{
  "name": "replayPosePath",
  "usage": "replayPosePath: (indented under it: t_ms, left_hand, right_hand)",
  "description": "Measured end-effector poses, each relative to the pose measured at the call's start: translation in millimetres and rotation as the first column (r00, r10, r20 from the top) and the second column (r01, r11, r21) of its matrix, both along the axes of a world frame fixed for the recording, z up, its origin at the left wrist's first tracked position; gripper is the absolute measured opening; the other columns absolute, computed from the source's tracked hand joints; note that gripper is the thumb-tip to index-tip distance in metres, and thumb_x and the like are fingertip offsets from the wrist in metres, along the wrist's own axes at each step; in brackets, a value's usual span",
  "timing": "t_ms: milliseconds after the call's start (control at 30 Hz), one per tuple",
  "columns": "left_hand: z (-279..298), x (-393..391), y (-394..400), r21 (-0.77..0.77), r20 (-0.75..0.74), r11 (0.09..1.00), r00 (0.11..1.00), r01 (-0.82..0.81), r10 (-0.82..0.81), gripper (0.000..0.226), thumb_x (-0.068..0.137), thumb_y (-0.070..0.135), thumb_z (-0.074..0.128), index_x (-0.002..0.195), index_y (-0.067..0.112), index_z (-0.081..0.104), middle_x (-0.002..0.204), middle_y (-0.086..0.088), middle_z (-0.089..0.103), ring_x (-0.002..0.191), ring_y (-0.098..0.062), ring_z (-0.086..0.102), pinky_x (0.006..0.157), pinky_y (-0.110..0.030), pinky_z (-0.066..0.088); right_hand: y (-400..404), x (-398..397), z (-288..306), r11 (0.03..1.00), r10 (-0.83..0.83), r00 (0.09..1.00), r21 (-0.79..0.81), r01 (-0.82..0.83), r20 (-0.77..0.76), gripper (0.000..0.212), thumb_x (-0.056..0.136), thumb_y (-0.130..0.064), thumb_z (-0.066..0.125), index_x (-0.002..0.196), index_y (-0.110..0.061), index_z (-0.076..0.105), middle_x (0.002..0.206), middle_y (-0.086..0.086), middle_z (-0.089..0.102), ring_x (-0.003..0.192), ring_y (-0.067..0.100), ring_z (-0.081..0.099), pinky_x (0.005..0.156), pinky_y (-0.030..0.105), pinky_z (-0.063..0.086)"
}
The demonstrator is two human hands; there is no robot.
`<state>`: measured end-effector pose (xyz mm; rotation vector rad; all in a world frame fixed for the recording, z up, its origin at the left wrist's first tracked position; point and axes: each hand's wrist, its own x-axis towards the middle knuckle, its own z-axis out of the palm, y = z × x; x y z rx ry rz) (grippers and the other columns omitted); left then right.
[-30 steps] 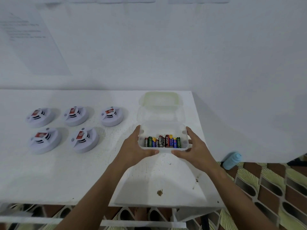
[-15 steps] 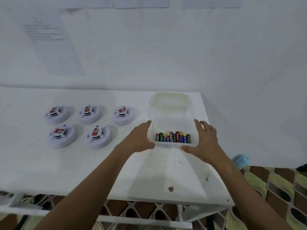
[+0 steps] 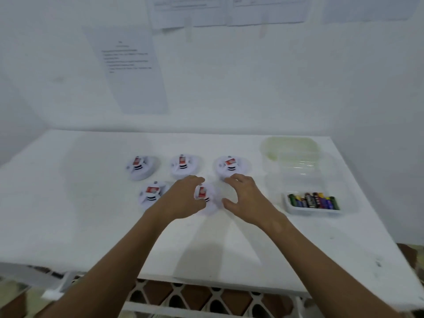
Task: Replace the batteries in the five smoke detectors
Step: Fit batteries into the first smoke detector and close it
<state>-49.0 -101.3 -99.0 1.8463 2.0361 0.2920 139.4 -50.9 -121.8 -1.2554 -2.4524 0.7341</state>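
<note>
Head view: left hand [image 3: 183,198] grasped the near-right smoke detector [image 3: 205,198]; right hand [image 3: 245,198] hovered beside it, fingers released. Batteries [image 3: 313,200] lay right.

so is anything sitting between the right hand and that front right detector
Nothing visible: the right hand hovers open just right of the detector, with only bare table between. The left hand is already on its other side.

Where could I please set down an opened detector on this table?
Bare patches: the white table's left part beside the round white smoke detectors, and the near strip before both hands. Crowded: between the detectors and the clear plastic battery box.
</note>
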Motion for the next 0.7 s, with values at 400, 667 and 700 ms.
replayPosePath:
  t_ms: [400,667,700]
  left_hand:
    - [-15,-35,-8,-0.019,0.043,0.996,0.995,0.092,-0.091,0.016,0.085,0.009,0.063,0.097,0.009,0.053,0.090,-0.008,0.058,0.085,-0.027,0.060,0.072,-0.030,0.046]
    - [-25,-29,-6,0.021,0.144,1.000,0.989,0.022,-0.025,0.017,0.089,0.011,0.058,0.095,0.017,0.043,0.073,0.010,0.044,0.085,-0.025,0.060,0.067,-0.023,0.038]
    - [-27,-28,-6,0.019,0.196,1.000,0.981,-0.014,0.010,0.025,0.088,0.012,0.061,0.103,0.021,0.043,0.080,0.009,0.050,0.087,-0.024,0.061,0.069,-0.022,0.039]
  right_hand:
    - [20,-56,-43,0.990,0.040,0.986,-0.138,-0.018,0.159,0.089,0.058,-0.066,0.062,0.132,-0.018,0.048,0.115,-0.002,0.054,0.114,0.022,0.049,0.103,0.045,0.043]
    - [15,-63,-25,0.988,0.074,0.974,-0.147,-0.043,0.215,0.093,0.065,-0.036,0.089,0.140,-0.010,0.039,0.132,0.007,0.051,0.123,0.024,0.043,0.107,0.036,0.036]
    - [16,-62,-24,0.989,0.064,0.975,-0.147,-0.032,0.213,0.104,0.064,-0.040,0.089,0.146,-0.012,0.032,0.138,0.007,0.047,0.129,0.025,0.040,0.111,0.038,0.034]
